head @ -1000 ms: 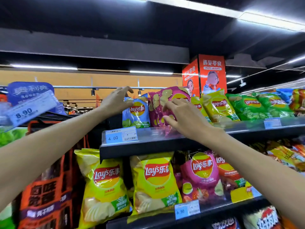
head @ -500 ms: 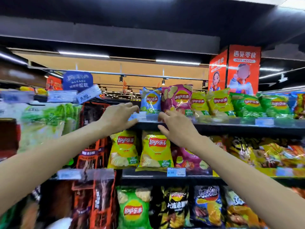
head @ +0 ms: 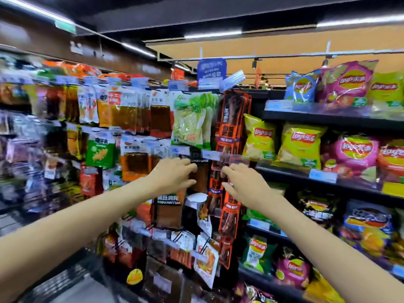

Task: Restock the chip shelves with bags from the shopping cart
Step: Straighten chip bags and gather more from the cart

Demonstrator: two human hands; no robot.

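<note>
At centre: my left hand (head: pixel 172 176) and right hand (head: pixel 244 184), both raised before the hanging packs, holding nothing.
Left fingers: loosely curved, slightly apart, tips just beside a dark brown pack (head: pixel 200 178); whether they touch it I cannot tell.
Right fingers: nearly straight, pointing toward 11 o'clock, close to an orange-and-black strip of packs (head: pixel 231 132).
Arms: bare, stretched forward from 7 and 5 o'clock.
Chip bags: at 2 to 3 o'clock, puffy glossy foil pillows standing on the shelves (head: pixel 306 119); blue bag (head: pixel 302 87) and pink bag (head: pixel 347 84) on top, yellow bags (head: pixel 301 145) below.
Lower bags: green, pink and dark ones at 4 o'clock, crinkled and shiny.
Shelves: dark metal boards with clear plastic lips and pale price tags (head: pixel 323 176).
Hanging wall: at 9 to 11 o'clock, flat clear and printed pouches on hooks, badly blurred.
Room: dark ceiling with long light strips (head: pixel 213 35), an orange wall band behind, a blue sign (head: pixel 211 72) at 12 o'clock.
Cart: a dark blurred shape at 7 o'clock; I cannot tell what it is.
</note>
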